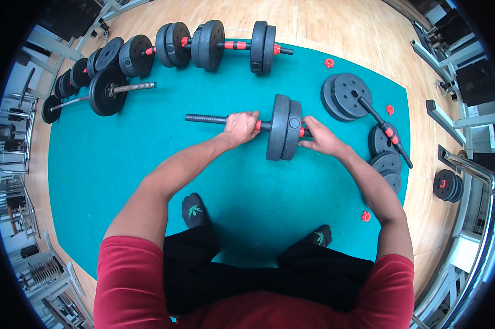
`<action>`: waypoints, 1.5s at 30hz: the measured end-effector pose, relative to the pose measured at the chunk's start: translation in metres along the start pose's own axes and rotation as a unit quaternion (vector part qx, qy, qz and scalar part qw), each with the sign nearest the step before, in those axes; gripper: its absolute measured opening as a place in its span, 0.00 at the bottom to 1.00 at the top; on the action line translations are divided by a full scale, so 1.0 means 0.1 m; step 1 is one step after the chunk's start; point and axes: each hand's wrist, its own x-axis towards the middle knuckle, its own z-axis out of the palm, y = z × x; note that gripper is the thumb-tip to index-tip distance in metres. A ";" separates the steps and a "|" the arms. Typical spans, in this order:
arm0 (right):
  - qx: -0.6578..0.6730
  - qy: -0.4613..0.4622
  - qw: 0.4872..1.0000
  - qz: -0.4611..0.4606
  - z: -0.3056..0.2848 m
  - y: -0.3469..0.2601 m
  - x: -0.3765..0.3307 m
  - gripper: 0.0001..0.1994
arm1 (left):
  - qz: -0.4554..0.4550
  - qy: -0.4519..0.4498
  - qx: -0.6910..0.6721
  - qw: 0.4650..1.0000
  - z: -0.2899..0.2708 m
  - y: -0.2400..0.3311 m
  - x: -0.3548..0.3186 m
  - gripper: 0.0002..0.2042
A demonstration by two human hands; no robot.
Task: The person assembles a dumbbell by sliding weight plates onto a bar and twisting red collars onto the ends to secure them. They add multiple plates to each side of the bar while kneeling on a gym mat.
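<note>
In front of me, two black weight plates (pixel 279 127) sit together on the right part of a dumbbell bar (pixel 205 119). The bar's threaded left end sticks out bare. My left hand (pixel 241 127) is wrapped round the bar's middle, where a bit of red grip shows beside it. At the right end, just outside the plates, my right hand (pixel 321 137) has its thumb and fingers round a red star collar (pixel 303 132). That hand partly hides the collar and the bar's tip.
A teal mat (pixel 148 142) lies under everything. Assembled dumbbells (pixel 208 45) and a barbell (pixel 107 90) line its far left. On the right are loose plates (pixel 352 94), another dumbbell bar (pixel 387 131) leaning on plates, and loose red collars (pixel 329 63). Gym machines (pixel 470 118) surround the mat.
</note>
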 end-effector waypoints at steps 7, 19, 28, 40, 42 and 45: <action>0.098 0.015 0.995 0.016 0.00 0.08 0.23 0.11 | 0.085 -0.233 -0.122 0.961 -0.12 -0.48 0.34 0.22; 0.230 -0.042 0.972 0.020 0.11 0.29 0.00 0.14 | 0.059 -0.311 -0.129 0.940 -0.44 -0.16 0.34 0.19; 0.354 -0.094 0.914 0.173 0.15 0.45 0.08 0.19 | 0.091 0.049 0.029 0.994 -0.05 -0.02 -0.12 0.16; 0.329 -0.095 0.919 0.193 0.10 0.38 0.13 0.18 | 0.069 -0.068 0.037 0.995 -0.17 -0.01 -0.09 0.21; 0.281 -0.078 0.941 0.173 0.08 0.39 0.10 0.19 | 0.054 -0.136 -0.015 0.989 -0.36 0.02 0.13 0.25; 0.160 -0.050 0.982 0.085 0.13 0.36 0.10 0.20 | 0.015 -0.249 -0.056 0.967 -0.48 0.01 0.41 0.26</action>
